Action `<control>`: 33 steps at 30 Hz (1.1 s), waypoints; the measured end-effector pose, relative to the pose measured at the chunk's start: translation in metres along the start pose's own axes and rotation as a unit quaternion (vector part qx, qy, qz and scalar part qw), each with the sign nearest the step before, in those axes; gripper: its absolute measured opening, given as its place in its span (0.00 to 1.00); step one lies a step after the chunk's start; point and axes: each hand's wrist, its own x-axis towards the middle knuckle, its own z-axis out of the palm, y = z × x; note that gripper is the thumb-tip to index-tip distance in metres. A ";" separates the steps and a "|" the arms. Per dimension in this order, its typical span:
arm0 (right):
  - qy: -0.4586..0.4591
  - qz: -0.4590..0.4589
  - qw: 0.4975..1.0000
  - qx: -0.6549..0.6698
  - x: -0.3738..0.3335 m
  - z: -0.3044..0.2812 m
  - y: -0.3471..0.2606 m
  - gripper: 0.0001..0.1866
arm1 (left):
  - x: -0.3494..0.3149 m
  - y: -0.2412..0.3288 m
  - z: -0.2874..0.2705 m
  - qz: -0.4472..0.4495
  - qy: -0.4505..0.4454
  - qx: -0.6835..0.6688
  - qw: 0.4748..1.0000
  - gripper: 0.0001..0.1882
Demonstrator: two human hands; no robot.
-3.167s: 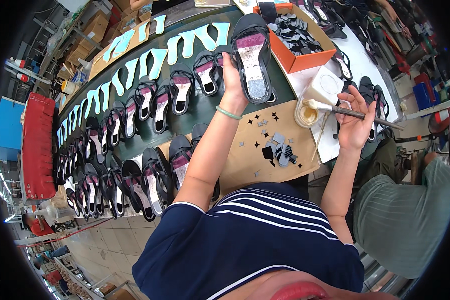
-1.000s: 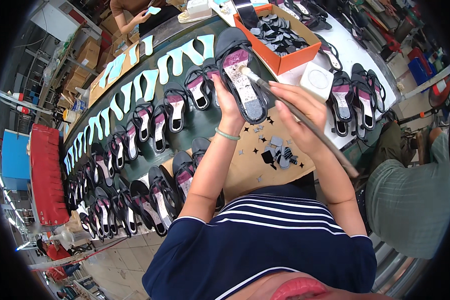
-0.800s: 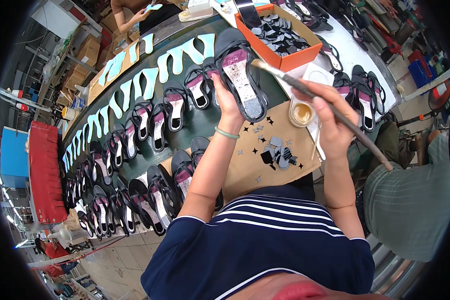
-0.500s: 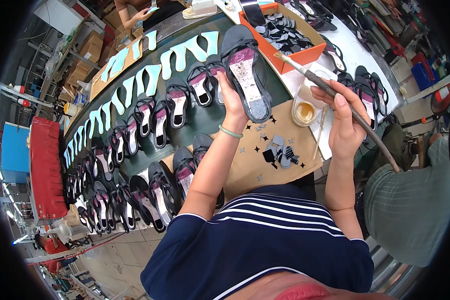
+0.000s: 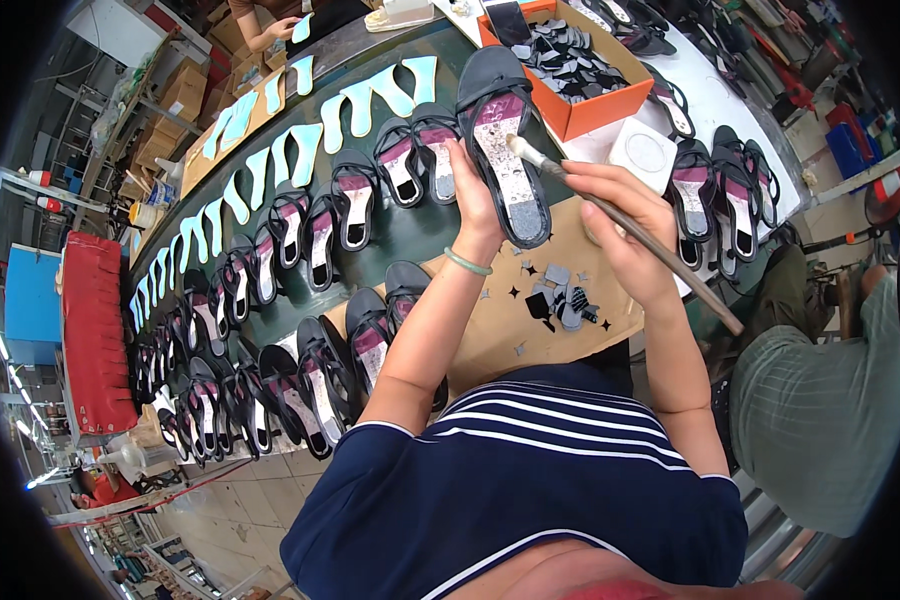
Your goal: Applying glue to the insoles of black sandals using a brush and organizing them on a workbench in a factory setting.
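My left hand [image 5: 475, 198] grips a black strappy sandal [image 5: 516, 188] by its left side, tilted so the inner sole faces up. That sole is pale and speckled, with a purple band near the toe and a grey patch at the heel. In my right hand [image 5: 625, 225] is a long brush [image 5: 682, 270] with a dark wooden handle. Its pale bristles rest against the sole's middle, near a strap. My right hand largely hides a small jar beneath it. Beside that hand stands a white square-topped container [image 5: 642, 156].
An orange box [image 5: 602, 113] of grey and black pieces stands at the back right. Brown cardboard [image 5: 480, 335] lies below my hands with loose grey cutouts [image 5: 568, 303]. Sandal rows [image 5: 355, 200] and pale-blue insole pieces [image 5: 305, 150] line the table's left. Another person [image 5: 820, 420] is close on my right.
My right hand has moved left, bringing the brush from above the jar down onto the sandal's sole. The sandal has shifted slightly right in my left hand.
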 end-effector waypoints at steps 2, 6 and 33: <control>-0.005 -0.002 1.000 -0.015 0.003 0.009 0.006 0.13 | -0.004 -0.005 0.006 0.016 0.004 -0.010 1.000 0.32; 0.036 -0.033 0.997 -0.065 0.005 0.025 0.017 0.13 | -0.015 -0.008 0.012 0.020 -0.004 -0.006 1.000 0.32; 0.027 0.301 0.876 0.375 -0.003 -0.034 0.047 0.16 | 0.019 0.114 -0.117 0.036 0.073 -0.064 0.995 0.29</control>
